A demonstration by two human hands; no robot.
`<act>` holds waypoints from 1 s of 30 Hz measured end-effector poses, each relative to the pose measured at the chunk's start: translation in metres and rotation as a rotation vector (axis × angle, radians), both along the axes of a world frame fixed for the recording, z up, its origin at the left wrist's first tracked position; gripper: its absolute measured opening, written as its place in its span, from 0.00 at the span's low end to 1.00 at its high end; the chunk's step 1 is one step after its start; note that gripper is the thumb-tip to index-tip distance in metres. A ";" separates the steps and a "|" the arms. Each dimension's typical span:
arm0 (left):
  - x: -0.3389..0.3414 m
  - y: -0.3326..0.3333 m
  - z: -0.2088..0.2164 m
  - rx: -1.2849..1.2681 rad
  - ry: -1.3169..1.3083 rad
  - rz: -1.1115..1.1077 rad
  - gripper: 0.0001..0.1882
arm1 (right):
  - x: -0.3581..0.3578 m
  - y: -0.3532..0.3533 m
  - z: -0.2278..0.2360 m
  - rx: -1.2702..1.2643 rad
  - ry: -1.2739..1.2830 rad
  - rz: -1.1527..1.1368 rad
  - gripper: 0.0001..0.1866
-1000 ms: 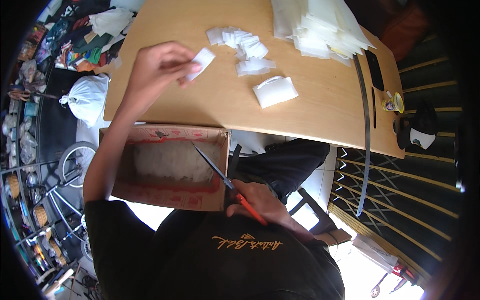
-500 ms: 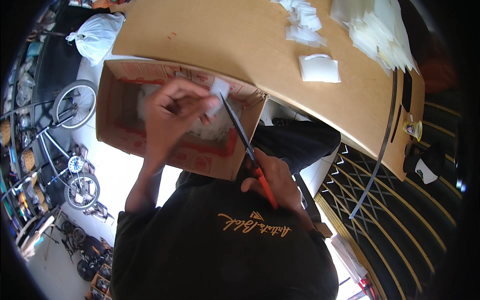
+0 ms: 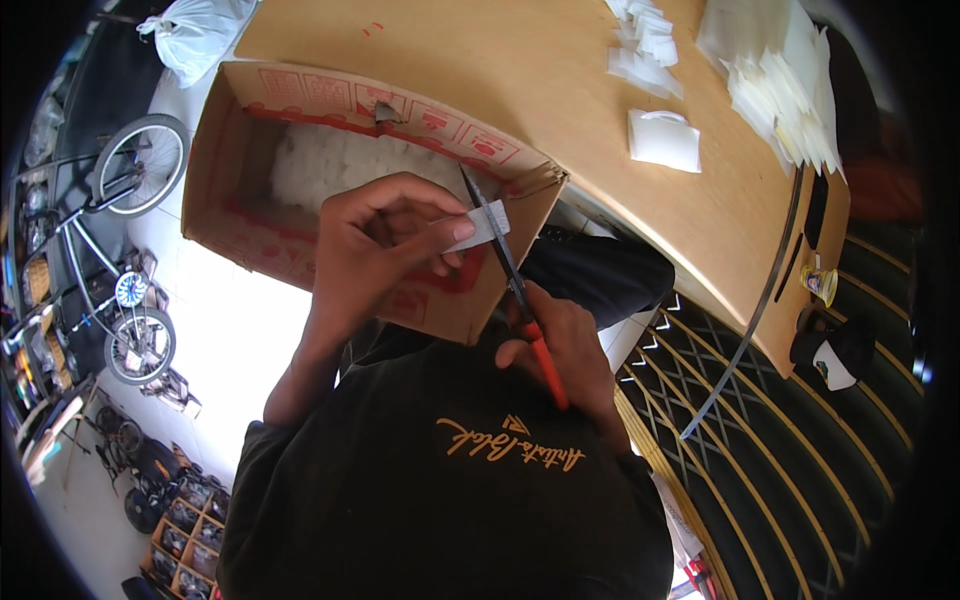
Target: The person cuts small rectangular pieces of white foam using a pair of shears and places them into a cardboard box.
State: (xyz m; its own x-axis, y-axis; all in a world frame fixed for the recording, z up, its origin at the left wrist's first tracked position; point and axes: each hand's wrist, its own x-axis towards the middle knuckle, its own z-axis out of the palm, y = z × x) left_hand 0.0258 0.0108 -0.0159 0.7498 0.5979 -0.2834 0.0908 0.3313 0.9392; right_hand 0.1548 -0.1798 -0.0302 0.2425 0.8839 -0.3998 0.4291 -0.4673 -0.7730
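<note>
Between the thumb and fingers of my left hand [image 3: 385,235] is a small whitish strip [image 3: 470,232], its free end sticking out to the right. My right hand [image 3: 560,345] grips scissors [image 3: 545,368] by their red-orange handles. The dark blades [image 3: 492,215] point up and away, crossing the strip's outer end; whether they are cutting it I cannot tell. Both hands are over the near right part of an open cardboard box [image 3: 225,150]. Inside lies a heap of white, fluffy-looking pieces [image 3: 340,165], partly hidden by my left hand.
On the brown table [image 3: 540,90] lie a white folded packet [image 3: 665,140], small translucent pieces [image 3: 645,50] and a stack of larger translucent sheets [image 3: 785,100]. A long dark strip [image 3: 745,340] hangs over the right edge. A bicycle [image 3: 125,260] stands at the left beside a white bag [image 3: 195,40].
My left hand has come nearer and right with the strip, now lying across the scissor blades. The view has shifted, and more of the white pieces in the box show.
</note>
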 end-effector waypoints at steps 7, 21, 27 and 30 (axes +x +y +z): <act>-0.012 -0.003 -0.006 -0.069 0.017 0.059 0.07 | 0.005 0.001 0.002 0.010 -0.110 0.000 0.30; -0.005 -0.014 -0.010 -0.125 -0.040 0.176 0.07 | 0.013 0.002 0.005 -0.092 -0.032 0.171 0.45; -0.007 -0.014 -0.015 -0.115 -0.062 0.181 0.07 | 0.008 0.006 0.008 -0.081 -0.238 0.098 0.36; -0.010 -0.015 -0.016 -0.124 -0.054 0.199 0.07 | 0.002 0.008 0.011 -0.026 -0.415 0.047 0.33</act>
